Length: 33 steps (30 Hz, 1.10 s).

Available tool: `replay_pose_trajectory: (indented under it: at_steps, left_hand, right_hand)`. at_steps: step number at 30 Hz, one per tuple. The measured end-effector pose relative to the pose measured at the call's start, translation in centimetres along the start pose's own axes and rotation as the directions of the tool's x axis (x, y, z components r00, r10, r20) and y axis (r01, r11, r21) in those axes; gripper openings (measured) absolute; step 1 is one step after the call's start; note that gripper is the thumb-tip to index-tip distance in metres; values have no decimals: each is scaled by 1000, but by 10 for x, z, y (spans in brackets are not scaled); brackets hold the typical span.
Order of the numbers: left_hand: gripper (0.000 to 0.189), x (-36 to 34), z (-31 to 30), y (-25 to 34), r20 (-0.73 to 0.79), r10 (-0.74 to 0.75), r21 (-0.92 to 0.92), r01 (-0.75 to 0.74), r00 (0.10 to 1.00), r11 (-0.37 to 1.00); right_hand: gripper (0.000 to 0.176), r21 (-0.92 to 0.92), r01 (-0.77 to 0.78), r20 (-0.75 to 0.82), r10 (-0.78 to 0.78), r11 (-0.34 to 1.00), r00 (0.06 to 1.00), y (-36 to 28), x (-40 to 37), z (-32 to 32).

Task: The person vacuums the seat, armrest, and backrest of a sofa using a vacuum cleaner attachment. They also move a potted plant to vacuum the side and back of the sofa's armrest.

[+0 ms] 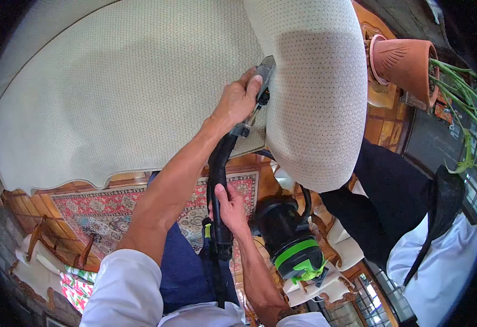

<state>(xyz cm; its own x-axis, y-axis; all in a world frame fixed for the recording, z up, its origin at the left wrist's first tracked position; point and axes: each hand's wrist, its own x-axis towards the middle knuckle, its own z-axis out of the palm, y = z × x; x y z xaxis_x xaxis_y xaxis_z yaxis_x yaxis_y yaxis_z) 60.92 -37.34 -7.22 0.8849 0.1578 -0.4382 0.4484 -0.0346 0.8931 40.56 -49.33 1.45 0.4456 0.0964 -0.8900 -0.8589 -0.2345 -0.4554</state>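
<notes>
The light was soft and moderately bright. A faint-edged grey shadow covered much of the padded armrest (317,103), below its paler top, and another spread across the seat (157,82) to its left. Beneath the armrest, bright panes whitened the glazed door (372,297); to its lower right, black trousers (391,185) swallowed most detail. Weave on the armrest looked crisp. Around it, the wide lens bowed straight lines, and black vignetting closed the corners.

Slim grey plastic nozzle (265,69): tilted, tip jutting beyond the left fingers (246,77).
Long black tube (218,170): bent, running from below them to the right fingers (232,189).
</notes>
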Motion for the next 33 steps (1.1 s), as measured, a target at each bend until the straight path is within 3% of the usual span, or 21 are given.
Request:
replay_pose_trajectory:
  at_steps: [5, 7, 23, 33]
  left_hand:
    - [62, -15, 6, -3, 42, -52, -43, 53, 998, 998]
    - [62, -19, 11, -8, -2, 29, -42, -29, 1000, 999]
    - [59, -56, 28, -22, 50, -11, -81, 15, 999, 997]
    - [59, -79, 36, -32, 4, 75, -17, -75, 997, 997]
  right_hand:
    - [38, 21, -1, -10, 1, 1000, 1000, 10, -9, -2]
    - [38, 21, -13, -18, 13, 1000, 1000, 17, -13, -3]
    - [36, 66, -38, -39, 40, 997, 998, 50, -35, -7]
    - [37, 46, -34, -42, 36, 998, 998, 74, -49, -12]
